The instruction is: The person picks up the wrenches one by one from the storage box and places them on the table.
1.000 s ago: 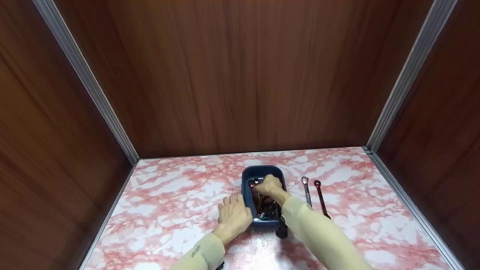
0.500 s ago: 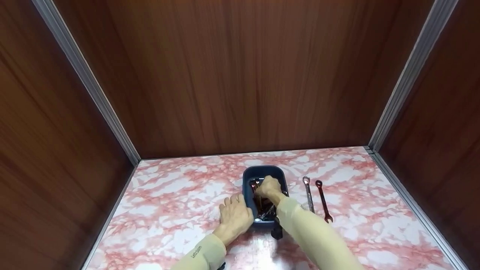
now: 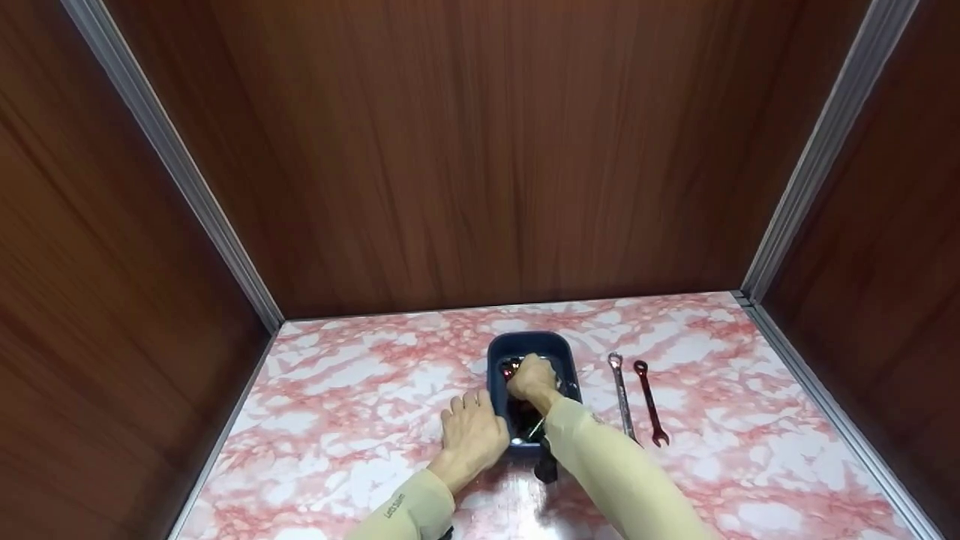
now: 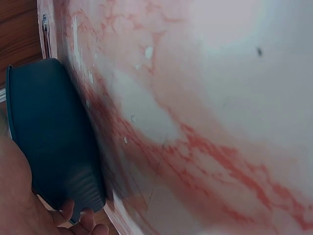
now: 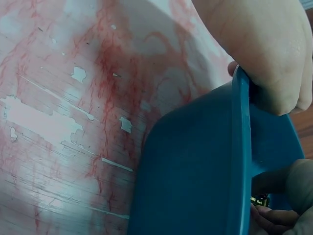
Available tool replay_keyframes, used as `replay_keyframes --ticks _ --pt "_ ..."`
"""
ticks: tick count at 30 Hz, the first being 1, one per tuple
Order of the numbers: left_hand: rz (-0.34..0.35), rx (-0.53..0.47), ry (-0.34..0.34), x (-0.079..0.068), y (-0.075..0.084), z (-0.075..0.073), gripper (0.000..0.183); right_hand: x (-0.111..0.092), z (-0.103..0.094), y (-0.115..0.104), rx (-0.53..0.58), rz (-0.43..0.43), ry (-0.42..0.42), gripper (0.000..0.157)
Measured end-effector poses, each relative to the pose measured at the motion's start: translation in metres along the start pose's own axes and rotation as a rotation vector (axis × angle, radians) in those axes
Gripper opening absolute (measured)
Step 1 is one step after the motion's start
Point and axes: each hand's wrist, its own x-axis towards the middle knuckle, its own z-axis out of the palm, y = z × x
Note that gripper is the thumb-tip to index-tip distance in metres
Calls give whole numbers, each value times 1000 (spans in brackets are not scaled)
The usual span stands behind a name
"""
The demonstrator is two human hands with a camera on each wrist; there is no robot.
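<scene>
A dark blue plastic bin (image 3: 529, 337) stands on the table with several shiny wrenches in it. My left hand (image 3: 471, 432) holds the bin's left wall near the front corner, its fingers along the outside in the left wrist view. My right hand (image 3: 534, 376) is down inside the bin and covers much of the contents. In the right wrist view its thumb and fingers pinch a gold-coloured wrench (image 5: 260, 200), mostly hidden by the hand and the bin wall. A red wrench end (image 3: 508, 370) shows left of that hand.
Right of the bin a silver wrench (image 3: 621, 394) and a red wrench (image 3: 650, 403) lie side by side on the pink-and-white marbled table (image 3: 360, 382). Brown wood-grain panels (image 3: 480, 165) with metal corner strips enclose the back and both sides.
My right hand has shifted slightly left and toward me inside the bin. The red wrench outside now shows in full as the right sleeve moved off it. My left hand keeps its place on the bin.
</scene>
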Motion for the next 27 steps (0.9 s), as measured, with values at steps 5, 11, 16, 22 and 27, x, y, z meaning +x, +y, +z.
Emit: replay_keyframes --ticks 5,11,16,22,27 --pt "-5 10 -25 0 1 1 29 -13 -13 -6 16 13 -2 45" --pt "-18 18 -37 0 2 2 29 -33 -30 -15 31 27 -13 35" --pt "-18 14 -33 1 3 2 29 -50 -46 -21 44 34 -12 32" --pt "-10 13 -30 0 2 1 29 -45 -47 -15 74 32 -23 31" --pt "0 15 -8 -1 1 0 28 -36 -48 -12 82 29 -33 31"
